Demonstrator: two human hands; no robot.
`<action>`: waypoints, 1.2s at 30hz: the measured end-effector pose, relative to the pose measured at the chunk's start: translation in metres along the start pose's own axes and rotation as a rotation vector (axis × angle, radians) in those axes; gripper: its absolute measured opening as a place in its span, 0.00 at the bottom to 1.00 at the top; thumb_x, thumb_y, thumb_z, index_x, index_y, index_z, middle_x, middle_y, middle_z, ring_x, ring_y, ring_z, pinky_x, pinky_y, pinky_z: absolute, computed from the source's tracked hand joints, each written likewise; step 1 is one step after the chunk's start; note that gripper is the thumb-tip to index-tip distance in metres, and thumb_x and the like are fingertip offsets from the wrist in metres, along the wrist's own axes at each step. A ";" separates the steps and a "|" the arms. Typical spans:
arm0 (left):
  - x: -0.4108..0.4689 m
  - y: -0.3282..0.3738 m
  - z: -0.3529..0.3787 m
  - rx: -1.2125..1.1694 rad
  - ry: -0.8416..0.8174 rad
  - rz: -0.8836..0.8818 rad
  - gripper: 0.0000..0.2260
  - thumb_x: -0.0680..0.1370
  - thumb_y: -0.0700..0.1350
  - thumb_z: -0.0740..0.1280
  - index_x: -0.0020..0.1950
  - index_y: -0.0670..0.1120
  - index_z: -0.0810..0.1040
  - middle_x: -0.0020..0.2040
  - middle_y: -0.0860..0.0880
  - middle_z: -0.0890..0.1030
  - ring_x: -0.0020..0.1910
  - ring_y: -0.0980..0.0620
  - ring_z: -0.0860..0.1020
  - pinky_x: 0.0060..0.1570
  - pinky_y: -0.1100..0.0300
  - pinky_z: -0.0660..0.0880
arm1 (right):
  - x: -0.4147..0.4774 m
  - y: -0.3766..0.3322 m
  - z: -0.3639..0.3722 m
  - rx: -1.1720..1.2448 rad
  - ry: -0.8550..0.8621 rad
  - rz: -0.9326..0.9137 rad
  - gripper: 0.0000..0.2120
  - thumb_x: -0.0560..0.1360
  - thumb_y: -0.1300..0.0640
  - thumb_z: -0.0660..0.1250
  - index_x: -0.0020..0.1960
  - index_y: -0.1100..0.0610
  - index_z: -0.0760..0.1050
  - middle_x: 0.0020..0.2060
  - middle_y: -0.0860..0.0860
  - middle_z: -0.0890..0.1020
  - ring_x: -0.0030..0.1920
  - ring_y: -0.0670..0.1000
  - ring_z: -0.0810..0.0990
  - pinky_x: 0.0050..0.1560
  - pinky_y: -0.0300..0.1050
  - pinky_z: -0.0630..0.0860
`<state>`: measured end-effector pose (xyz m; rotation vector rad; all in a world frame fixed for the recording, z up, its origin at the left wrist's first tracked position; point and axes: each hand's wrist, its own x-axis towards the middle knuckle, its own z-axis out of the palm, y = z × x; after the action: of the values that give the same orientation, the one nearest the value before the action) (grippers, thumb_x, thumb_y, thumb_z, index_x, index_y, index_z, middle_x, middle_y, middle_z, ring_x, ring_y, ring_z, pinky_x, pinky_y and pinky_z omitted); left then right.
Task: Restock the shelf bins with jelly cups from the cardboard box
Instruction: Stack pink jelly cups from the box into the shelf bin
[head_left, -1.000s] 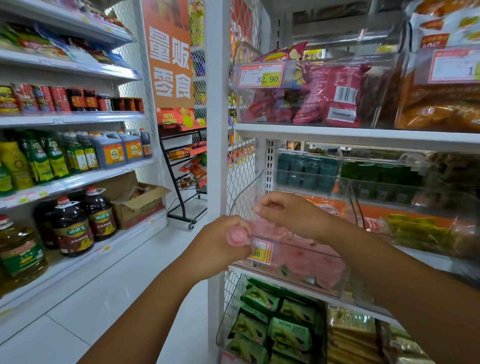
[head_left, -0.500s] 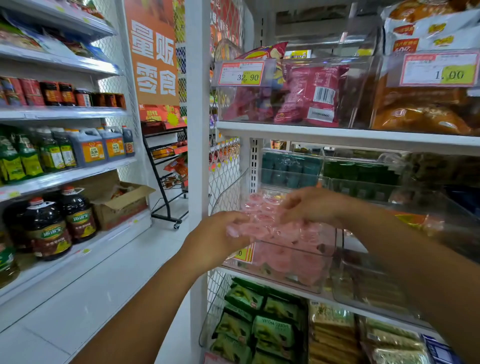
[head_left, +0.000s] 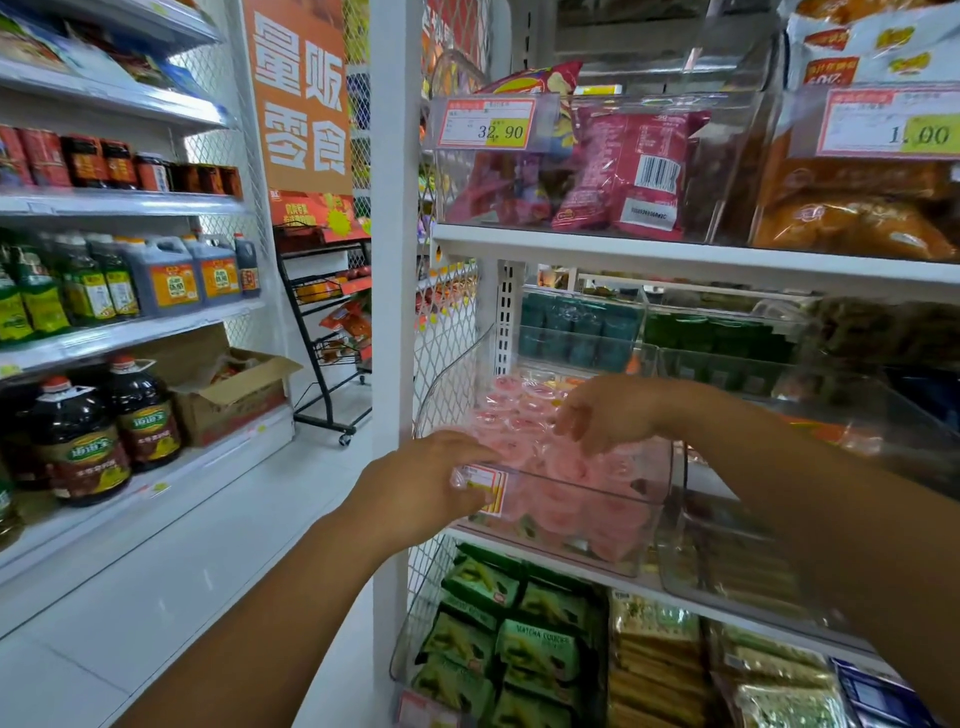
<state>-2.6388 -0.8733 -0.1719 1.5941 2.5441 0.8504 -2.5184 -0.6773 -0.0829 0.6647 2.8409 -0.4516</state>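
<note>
A clear plastic shelf bin (head_left: 658, 525) on the middle shelf is heaped with pink jelly cups (head_left: 519, 418). My left hand (head_left: 415, 491) is at the bin's front left corner, by the price label (head_left: 488, 488), with its fingers curled over the rim. No cup shows in it. My right hand (head_left: 605, 415) hovers over the pile, palm down, with fingers spread and hanging loosely just above the cups. An open cardboard box (head_left: 234, 397) sits on the low shelf across the aisle to the left.
Neighbouring clear bins hold green packs (head_left: 717, 338) and wrapped snacks (head_left: 737, 566). Matcha cookie packs (head_left: 535, 644) fill the bin below. Oil bottles (head_left: 78, 441) line the left shelves. A white upright post (head_left: 395, 312) stands left of the bin. A wheeled wire rack (head_left: 332, 332) stands down the aisle.
The pink cup pinched in my left hand a second ago no longer shows. My right hand has moved back over the pile and spread its fingers. The view has shifted right.
</note>
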 end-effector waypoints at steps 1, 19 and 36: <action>0.000 0.000 0.000 0.001 0.001 -0.001 0.18 0.75 0.58 0.70 0.63 0.68 0.73 0.68 0.65 0.70 0.64 0.64 0.71 0.63 0.56 0.72 | 0.000 0.000 0.002 -0.011 -0.038 0.007 0.20 0.73 0.63 0.71 0.64 0.54 0.76 0.55 0.49 0.77 0.52 0.52 0.80 0.53 0.43 0.78; -0.001 0.022 -0.012 -0.519 -0.011 -0.095 0.14 0.82 0.49 0.61 0.65 0.63 0.73 0.66 0.60 0.74 0.59 0.60 0.76 0.59 0.61 0.73 | -0.016 0.003 0.005 0.487 0.239 -0.057 0.15 0.77 0.59 0.68 0.63 0.54 0.76 0.51 0.53 0.83 0.47 0.51 0.83 0.53 0.46 0.80; 0.027 0.048 0.015 0.014 -0.049 0.192 0.19 0.84 0.51 0.55 0.75 0.59 0.64 0.76 0.60 0.62 0.73 0.63 0.57 0.71 0.65 0.53 | -0.025 0.031 -0.027 -0.039 0.130 -0.080 0.07 0.75 0.60 0.70 0.52 0.51 0.80 0.44 0.43 0.81 0.45 0.44 0.78 0.44 0.38 0.72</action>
<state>-2.6079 -0.8280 -0.1556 1.8624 2.3988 0.7981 -2.4854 -0.6516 -0.0593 0.5954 2.9995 -0.3773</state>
